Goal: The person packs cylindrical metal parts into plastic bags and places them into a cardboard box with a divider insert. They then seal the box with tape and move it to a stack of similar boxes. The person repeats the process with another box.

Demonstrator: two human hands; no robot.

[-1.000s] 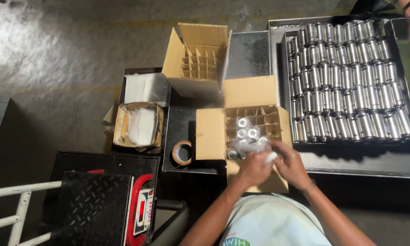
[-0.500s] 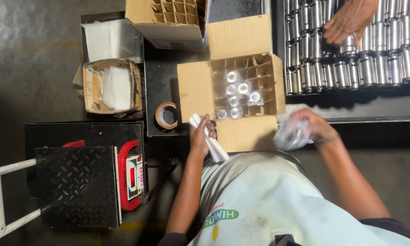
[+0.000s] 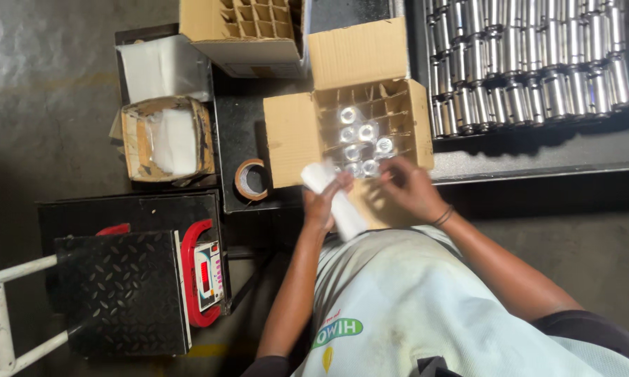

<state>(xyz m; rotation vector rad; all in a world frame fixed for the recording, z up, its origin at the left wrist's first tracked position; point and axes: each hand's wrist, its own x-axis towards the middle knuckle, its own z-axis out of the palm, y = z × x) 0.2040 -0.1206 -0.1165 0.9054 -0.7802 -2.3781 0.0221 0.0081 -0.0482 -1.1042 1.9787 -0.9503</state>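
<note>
Fingers of my left hand point(image 3: 323, 202) are closed round a white wrapped bundle point(image 3: 334, 199) at the near edge of the divided cardboard box point(image 3: 360, 129); my right hand point(image 3: 408, 187), fingers loosely curled, hovers over its wrapped metal cylinders point(image 3: 360, 143), holding nothing I can see.

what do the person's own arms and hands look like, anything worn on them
Both arms are bare from the hands up past the elbows: no gloves and no long sleeves. The left hand has nothing on it or its wrist that I can see. The right hand has a thin dark band around its wrist. A pale printed shirt covers the body.
</note>
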